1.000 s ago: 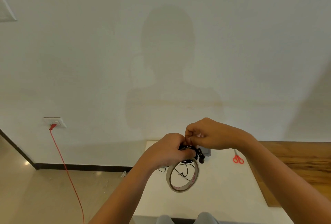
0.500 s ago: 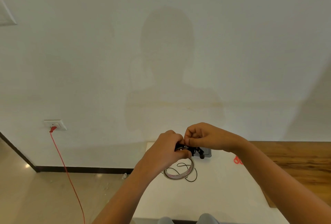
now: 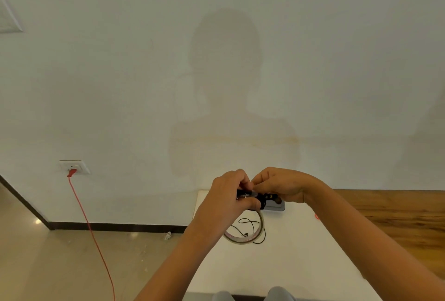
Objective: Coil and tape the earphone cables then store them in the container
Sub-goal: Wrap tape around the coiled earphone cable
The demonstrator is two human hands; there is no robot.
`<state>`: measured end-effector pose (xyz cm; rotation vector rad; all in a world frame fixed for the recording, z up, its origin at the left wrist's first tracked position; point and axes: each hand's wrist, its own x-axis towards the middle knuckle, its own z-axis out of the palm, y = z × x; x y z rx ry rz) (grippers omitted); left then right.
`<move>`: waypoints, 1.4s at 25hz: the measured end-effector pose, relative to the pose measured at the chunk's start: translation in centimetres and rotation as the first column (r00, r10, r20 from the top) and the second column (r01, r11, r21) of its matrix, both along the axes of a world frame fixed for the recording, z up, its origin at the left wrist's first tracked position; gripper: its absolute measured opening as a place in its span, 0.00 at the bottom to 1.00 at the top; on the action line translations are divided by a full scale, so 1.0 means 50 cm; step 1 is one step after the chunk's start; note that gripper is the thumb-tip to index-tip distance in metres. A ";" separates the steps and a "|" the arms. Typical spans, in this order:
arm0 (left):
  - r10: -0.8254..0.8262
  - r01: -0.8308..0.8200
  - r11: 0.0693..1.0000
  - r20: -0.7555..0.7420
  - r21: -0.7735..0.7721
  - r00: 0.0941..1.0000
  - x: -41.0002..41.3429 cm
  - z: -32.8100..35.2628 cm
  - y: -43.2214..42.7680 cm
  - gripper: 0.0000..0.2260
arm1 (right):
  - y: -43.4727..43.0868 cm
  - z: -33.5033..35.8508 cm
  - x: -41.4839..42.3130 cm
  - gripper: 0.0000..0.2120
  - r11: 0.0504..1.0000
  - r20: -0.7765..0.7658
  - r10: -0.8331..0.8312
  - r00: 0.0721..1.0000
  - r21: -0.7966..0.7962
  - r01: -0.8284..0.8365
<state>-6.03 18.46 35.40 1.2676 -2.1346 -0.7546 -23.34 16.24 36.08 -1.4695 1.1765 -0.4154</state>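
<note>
My left hand [image 3: 226, 196] grips a coiled black earphone bundle [image 3: 255, 198] above the far end of the white table [image 3: 284, 267]. My right hand [image 3: 283, 185] pinches a pale strip of tape at the top of that bundle. The tape roll [image 3: 242, 238] sits tilted just below my left hand; whether it touches the table is unclear. A loose black earphone cable [image 3: 251, 224] lies on the table, seen through and beside the roll. A small grey container [image 3: 277, 206] stands behind the bundle, partly hidden by my right hand.
Red scissors [image 3: 317, 216] peek out from behind my right forearm. A wooden surface [image 3: 397, 214] adjoins the table on the right. A red cord [image 3: 91, 233] runs from a wall socket [image 3: 73, 167] down across the floor at left.
The tape roll has dropped from hanging upright under my hands to a lower, flatter tilt. Both hands shifted slightly, and my right forearm now covers most of the scissors.
</note>
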 end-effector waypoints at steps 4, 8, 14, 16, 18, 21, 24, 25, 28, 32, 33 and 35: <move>0.037 -0.036 0.999 -0.047 0.024 0.998 0.014 -0.002 -0.004 0.13 | 0.011 -0.003 -0.005 0.13 0.994 0.062 -0.039 0.997 -0.101 0.046; 0.036 -0.034 0.999 -0.050 0.026 0.998 0.013 -0.001 -0.006 0.15 | 0.019 -0.011 -0.006 0.15 0.991 0.098 -0.038 0.994 -0.125 0.050; -0.003 0.002 1.000 -0.156 -0.011 0.988 0.012 -0.013 -0.002 0.12 | 0.022 -0.022 -0.003 0.12 0.990 0.069 -0.076 0.995 -0.117 0.083; 0.041 -0.046 0.999 -0.215 -0.019 0.976 0.016 -0.017 -0.010 0.08 | 0.031 -0.043 0.002 0.12 0.967 0.108 -0.149 0.983 -0.189 0.168; 0.115 -0.117 0.993 -0.297 0.012 0.948 0.020 -0.015 -0.020 0.07 | 0.061 -0.067 0.024 0.07 0.834 0.209 -0.364 0.907 -0.360 0.418; 0.262 -0.247 0.965 -0.357 0.089 0.897 0.020 -0.018 -0.031 0.06 | 0.116 -0.102 0.069 0.14 0.579 0.275 -0.520 0.809 -0.582 0.571; 0.392 -0.302 0.915 -0.421 0.267 0.818 0.016 -0.041 -0.045 0.08 | 0.114 -0.135 0.090 0.19 0.563 0.198 -0.530 0.825 -0.645 0.516; 0.426 -0.268 0.891 -0.469 0.367 0.774 0.015 -0.047 -0.047 0.09 | 0.103 -0.140 0.091 0.19 0.531 0.188 -0.551 0.813 -0.673 0.515; 0.503 -0.119 0.803 -0.558 0.584 0.660 0.012 -0.054 -0.045 0.11 | 0.083 -0.138 0.096 0.15 0.484 0.220 -0.602 0.768 -0.664 0.570; 0.556 -0.038 0.745 -0.588 0.666 0.587 0.014 -0.056 -0.049 0.10 | 0.076 -0.134 0.086 0.09 0.500 0.231 -0.596 0.769 -0.643 0.580; 0.562 -0.045 0.742 -0.582 0.669 0.588 0.014 -0.058 -0.049 0.11 | 0.076 -0.132 0.081 0.09 0.519 0.210 -0.570 0.794 -0.657 0.547; 0.571 -0.079 0.744 -0.570 0.663 0.591 0.013 -0.062 -0.050 0.12 | 0.077 -0.127 0.070 0.13 0.557 0.139 -0.524 0.840 -0.691 0.461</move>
